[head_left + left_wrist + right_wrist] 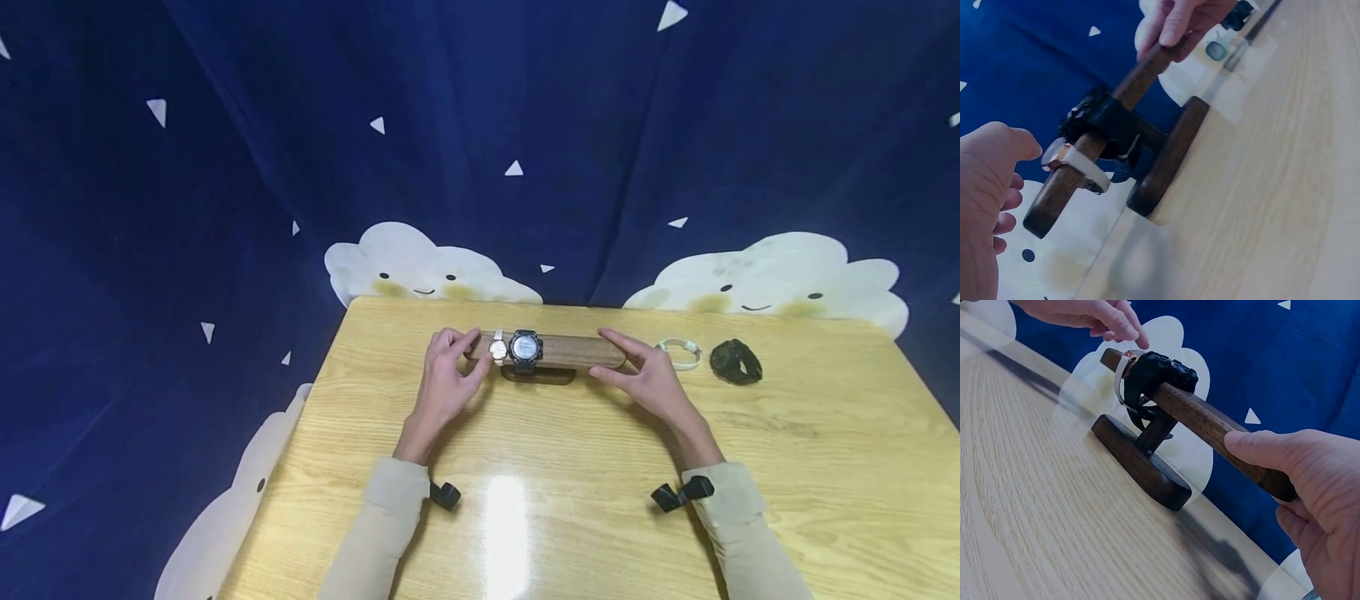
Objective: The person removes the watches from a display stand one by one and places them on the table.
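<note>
Right hand (651, 381) pinches the stand (572, 352) at its right end; left hand (444, 377), loosely spread, is beside its white watch (498, 349). Steadying seems underway; next likely calls for gentle release.

L slv (378, 525): beige, lg | R slv (742, 525): same | L wrist unit (447, 497): blk, sm | R wrist unit (701, 487): same

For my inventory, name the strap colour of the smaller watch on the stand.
White strap, clearest in the left wrist view.
</note>
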Demonstrator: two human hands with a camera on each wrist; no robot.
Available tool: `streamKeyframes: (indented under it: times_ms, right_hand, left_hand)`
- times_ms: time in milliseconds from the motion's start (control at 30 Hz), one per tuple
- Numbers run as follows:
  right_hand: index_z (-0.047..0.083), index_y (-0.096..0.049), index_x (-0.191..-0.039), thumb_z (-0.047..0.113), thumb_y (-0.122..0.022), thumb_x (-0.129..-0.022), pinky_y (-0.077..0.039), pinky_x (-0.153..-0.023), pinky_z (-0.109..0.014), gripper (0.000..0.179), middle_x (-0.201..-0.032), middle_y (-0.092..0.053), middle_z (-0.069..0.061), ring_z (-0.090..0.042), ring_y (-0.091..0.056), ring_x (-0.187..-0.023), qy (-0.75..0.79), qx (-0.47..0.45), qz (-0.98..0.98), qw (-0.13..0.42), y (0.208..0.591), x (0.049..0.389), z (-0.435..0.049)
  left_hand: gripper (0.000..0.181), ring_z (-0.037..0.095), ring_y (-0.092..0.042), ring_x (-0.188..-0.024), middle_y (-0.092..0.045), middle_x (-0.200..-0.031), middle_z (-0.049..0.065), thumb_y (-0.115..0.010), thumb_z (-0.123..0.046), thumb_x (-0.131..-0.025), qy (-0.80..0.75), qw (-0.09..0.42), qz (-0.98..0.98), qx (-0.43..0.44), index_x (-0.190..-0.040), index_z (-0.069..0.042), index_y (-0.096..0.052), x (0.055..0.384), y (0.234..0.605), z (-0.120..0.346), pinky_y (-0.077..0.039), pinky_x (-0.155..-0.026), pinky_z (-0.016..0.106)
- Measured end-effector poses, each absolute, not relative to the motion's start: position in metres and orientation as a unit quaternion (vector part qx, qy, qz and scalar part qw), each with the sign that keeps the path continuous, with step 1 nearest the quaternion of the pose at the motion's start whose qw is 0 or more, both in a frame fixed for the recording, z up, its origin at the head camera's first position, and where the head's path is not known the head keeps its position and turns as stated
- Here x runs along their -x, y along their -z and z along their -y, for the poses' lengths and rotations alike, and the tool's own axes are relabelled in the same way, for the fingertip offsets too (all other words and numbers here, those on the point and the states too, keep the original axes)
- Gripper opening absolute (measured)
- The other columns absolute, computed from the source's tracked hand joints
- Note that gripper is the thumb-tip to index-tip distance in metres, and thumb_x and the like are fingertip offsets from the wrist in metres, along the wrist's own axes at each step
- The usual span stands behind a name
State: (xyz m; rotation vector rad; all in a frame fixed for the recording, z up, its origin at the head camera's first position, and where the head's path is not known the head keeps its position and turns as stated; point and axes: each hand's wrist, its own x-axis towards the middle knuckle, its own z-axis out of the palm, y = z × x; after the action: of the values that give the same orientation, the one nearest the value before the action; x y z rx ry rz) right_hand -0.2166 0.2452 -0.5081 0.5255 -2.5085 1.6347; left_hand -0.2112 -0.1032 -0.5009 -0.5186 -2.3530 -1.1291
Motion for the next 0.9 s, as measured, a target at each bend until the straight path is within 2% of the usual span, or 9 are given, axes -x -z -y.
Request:
streamKeyframes:
  times_ms: [267, 467, 733, 900]
  right_hand:
    - [0.015, -0.059, -0.148, 0.012, -0.085, -0.089, -0.036, -0.115, -0.012, 0.065, -0.152, -0.057, -0.012, -0.031, -0.046, -0.146, -0.545, -0.177, 0.818, 0.046, 0.517, 0.219, -0.249]
    - [0.008, -0.057, -0.15, 0.013, -0.084, -0.09, -0.035, -0.114, -0.01, 0.066, -0.153, -0.056, -0.012, -0.031, -0.045, -0.147, -0.544, -0.176, 0.819, 0.046, 0.517, 0.219, -0.25]
    - [0.013, -0.058, -0.15, 0.01, -0.083, -0.09, -0.035, -0.115, -0.012, 0.065, -0.153, -0.055, -0.015, -0.035, -0.044, -0.147, -0.546, -0.183, 0.817, 0.039, 0.514, 0.219, -0.249]
    - [0.008, -0.056, -0.15, 0.008, -0.084, -0.09, -0.036, -0.117, -0.015, 0.067, -0.153, -0.055, -0.018, -0.037, -0.044, -0.147, -0.543, -0.184, 0.818, 0.037, 0.512, 0.217, -0.248]
  left_hand:
    - [0.047, 0.02, -0.044, -0.079, -0.055, -0.085, 0.014, -0.078, -0.026, -0.089, 0.376, 0.251, 0.874, 0.177, -0.127, 0.002, -0.072, 0.21, 0.507, 0.095, -0.041, -0.074, 0.033]
    - [0.05, 0.019, -0.044, -0.077, -0.057, -0.084, 0.014, -0.078, -0.03, -0.088, 0.368, 0.252, 0.877, 0.178, -0.127, 0.0, -0.072, 0.208, 0.508, 0.09, -0.041, -0.075, 0.034]
    - [0.051, 0.018, -0.048, -0.078, -0.062, -0.087, 0.008, -0.079, -0.029, -0.087, 0.354, 0.244, 0.887, 0.167, -0.13, -0.003, -0.072, 0.206, 0.508, 0.085, -0.042, -0.075, 0.032]
    - [0.048, 0.017, -0.049, -0.077, -0.061, -0.087, 0.004, -0.081, -0.029, -0.086, 0.339, 0.264, 0.889, 0.162, -0.126, -0.004, -0.074, 0.205, 0.508, 0.082, -0.041, -0.072, 0.031]
